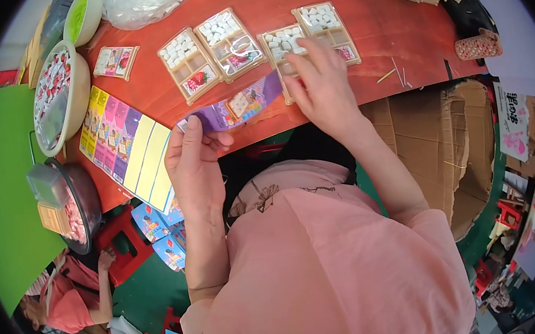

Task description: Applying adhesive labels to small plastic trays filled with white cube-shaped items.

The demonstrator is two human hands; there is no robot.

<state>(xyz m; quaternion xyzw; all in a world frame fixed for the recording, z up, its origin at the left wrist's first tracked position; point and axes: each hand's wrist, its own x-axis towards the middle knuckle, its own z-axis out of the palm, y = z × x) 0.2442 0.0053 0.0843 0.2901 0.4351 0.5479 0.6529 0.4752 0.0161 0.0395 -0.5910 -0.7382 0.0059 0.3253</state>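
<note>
A long purple sticker label (pixel 250 104), printed with a picture of a small tray, stretches to the right from my left hand (pixel 193 147); the thumb and fingers pinch its left end. Its far end reaches the tan compartment tray (pixel 287 88) of white pieces. Over that tray is my right hand (pixel 324 87), fingers curved and apart; whether the fingertips touch it I cannot tell. Partly behind the hand lies another such tray (pixel 329 16). Two more trays, a left one (pixel 188 65) and a clear-covered one (pixel 230 45), hold white pieces and strawberry-printed packets.
A sheet of labels (pixel 125 142), partly peeled, lies at the left table edge. Left of it are a bowl of small packets (pixel 83 88) and a dark basin (pixel 94 203). A cardboard box (pixel 433 144) stands at right. Another person (pixel 73 292) is lower left.
</note>
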